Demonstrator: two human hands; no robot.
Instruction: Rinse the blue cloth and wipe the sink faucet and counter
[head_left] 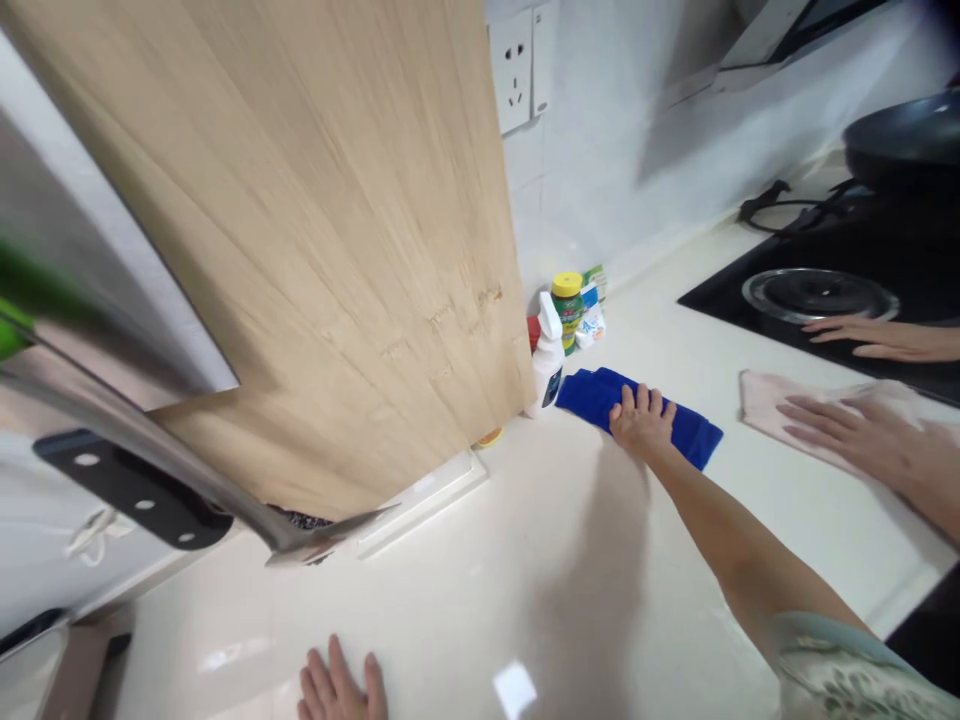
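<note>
A folded blue cloth (694,432) lies on the white countertop (480,600), beside a white spray bottle (548,365). Over its middle is my right hand (643,420), with bent fingers pressed round the cloth. My left hand (341,685) rests on the countertop at the bottom edge, its fingers apart and nothing in them; part of it is cut off by the frame.
A wooden board (360,220) stands upright at left, near a black-handled knife (135,490). Behind the bottle is a yellow-lidded jar (568,310). At right, another person's hand lies on a pink cloth (765,400), and a second on the black stove (922,270).
</note>
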